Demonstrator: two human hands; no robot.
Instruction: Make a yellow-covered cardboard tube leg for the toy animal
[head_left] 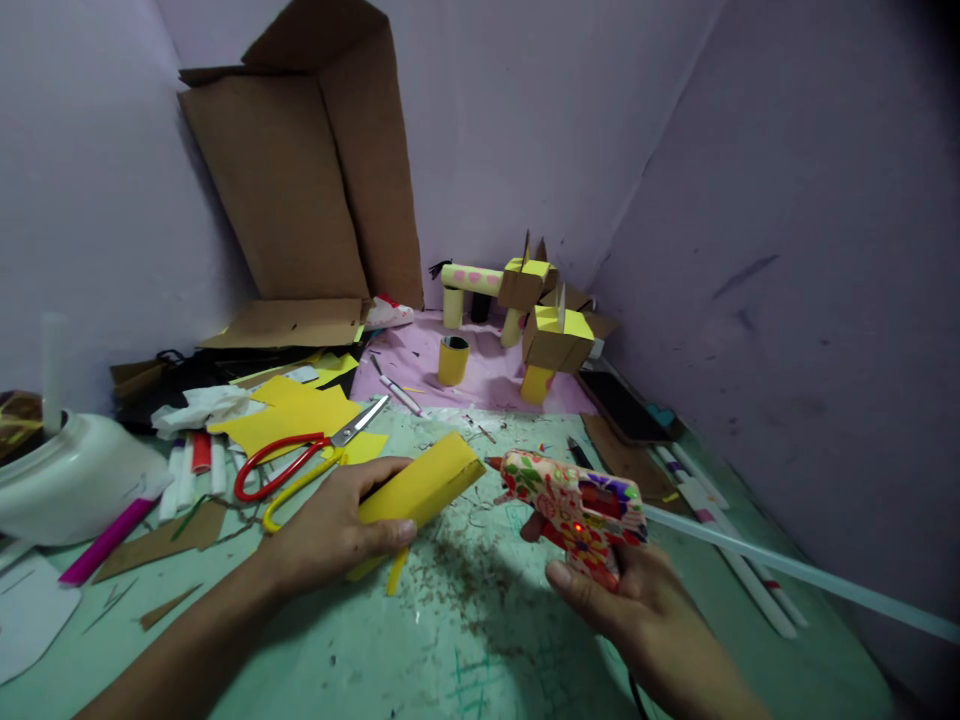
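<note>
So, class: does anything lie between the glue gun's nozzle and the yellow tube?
Nothing visible. The glue gun in the right hand points across a short bare gap at the yellow tube held by the left hand.

Yellow tube [420,490]: its near end is lying hidden under the left hand [330,530].
Glue gun [574,510]: the right hand [637,610] is covering its grip and trigger.
Glue stick [787,570]: it is running off the right edge.
White container [71,480]: the left edge is cutting it off.
Scissors [300,460]: the left hand is hiding part of the yellow handle.
Dark flat object [626,405]: it is looking too dim to identify.
</note>
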